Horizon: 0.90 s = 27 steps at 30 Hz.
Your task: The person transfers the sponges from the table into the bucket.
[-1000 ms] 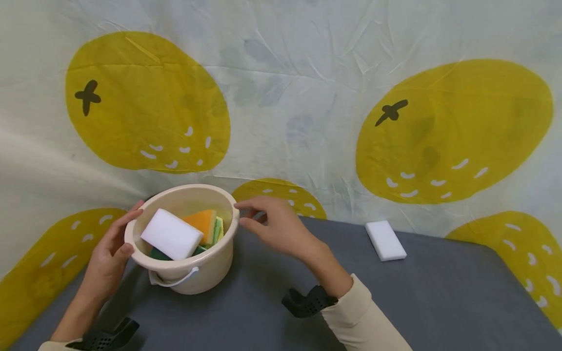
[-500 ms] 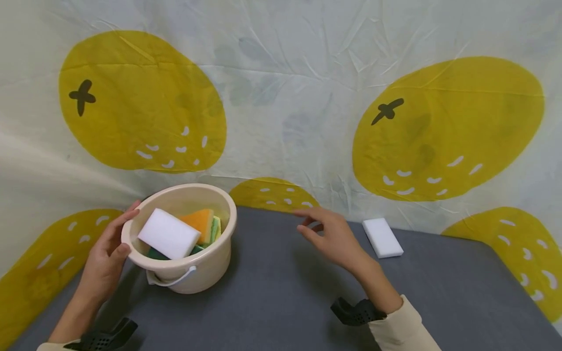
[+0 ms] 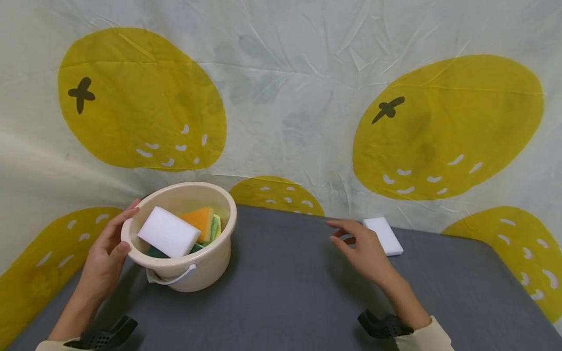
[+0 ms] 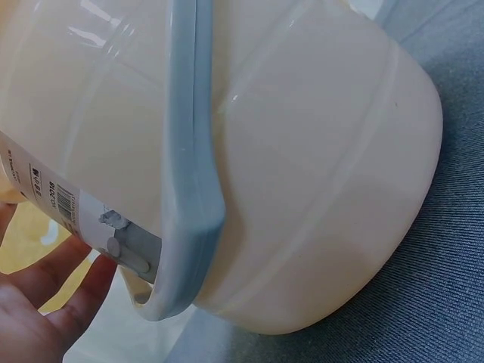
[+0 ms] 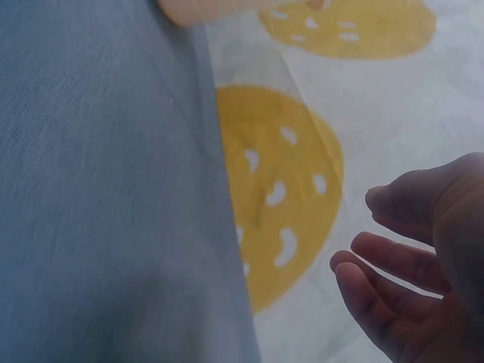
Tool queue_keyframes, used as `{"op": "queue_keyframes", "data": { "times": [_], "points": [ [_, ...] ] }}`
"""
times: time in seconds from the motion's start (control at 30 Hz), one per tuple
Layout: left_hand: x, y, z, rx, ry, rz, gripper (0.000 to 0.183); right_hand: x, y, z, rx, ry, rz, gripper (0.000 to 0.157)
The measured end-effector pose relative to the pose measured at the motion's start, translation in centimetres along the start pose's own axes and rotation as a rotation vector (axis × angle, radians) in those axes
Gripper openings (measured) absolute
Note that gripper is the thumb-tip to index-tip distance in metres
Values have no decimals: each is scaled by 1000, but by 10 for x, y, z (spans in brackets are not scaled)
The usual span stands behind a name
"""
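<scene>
A cream bucket [image 3: 210, 268] with a pale handle [image 3: 173, 279] stands at the left of the table. My left hand [image 3: 105, 258] holds its left side, the thumb and fingers spread along the rim. In the left wrist view these fingers [image 4: 87, 295] meet the bucket's wall by a paper label [image 4: 57, 197]. Inside the bucket lie a white sponge [image 3: 169, 231], an orange-and-green sponge [image 3: 199, 222], a yellow one [image 3: 217, 226] and something dark green. My right hand [image 3: 362, 251] hovers with loosely bent fingers, holding nothing, just left of another white sponge [image 3: 386, 239], partly hiding it.
The dark grey table [image 3: 281, 292] ends at the back against a hanging pale cloth [image 3: 290, 97] printed with large yellow fruit shapes. Each wrist wears a black device; the right one [image 3: 384, 325] is above the table.
My right hand has moved from the bucket's right rim across the table to the right, up to the lone white sponge. My left hand and the bucket have kept their place.
</scene>
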State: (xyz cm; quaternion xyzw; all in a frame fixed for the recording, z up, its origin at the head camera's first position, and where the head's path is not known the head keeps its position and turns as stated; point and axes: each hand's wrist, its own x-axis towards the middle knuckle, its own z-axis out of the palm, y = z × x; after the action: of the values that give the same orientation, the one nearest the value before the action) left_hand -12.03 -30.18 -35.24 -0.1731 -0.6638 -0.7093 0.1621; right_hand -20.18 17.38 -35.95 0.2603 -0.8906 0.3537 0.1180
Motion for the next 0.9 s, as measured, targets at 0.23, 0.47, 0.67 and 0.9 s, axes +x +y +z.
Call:
{"op": "queue_keyframes", "data": {
  "times": [0.23, 0.47, 0.67, 0.9],
  "points": [
    [1, 0, 0, 5, -12, 18, 53, -16, 23, -7, -47, 22, 54, 34],
    [0, 0, 1, -18, -8, -3, 54, -30, 44, -14, -61, 127, 99, 35],
    [1, -3, 1, -39, -7, 0, 54, -41, 59, -18, -53, 179, 172, 36],
    [0, -8, -4, -107, -67, 66, 53, -45, 70, -19, -62, 240, 218, 34]
  ]
}}
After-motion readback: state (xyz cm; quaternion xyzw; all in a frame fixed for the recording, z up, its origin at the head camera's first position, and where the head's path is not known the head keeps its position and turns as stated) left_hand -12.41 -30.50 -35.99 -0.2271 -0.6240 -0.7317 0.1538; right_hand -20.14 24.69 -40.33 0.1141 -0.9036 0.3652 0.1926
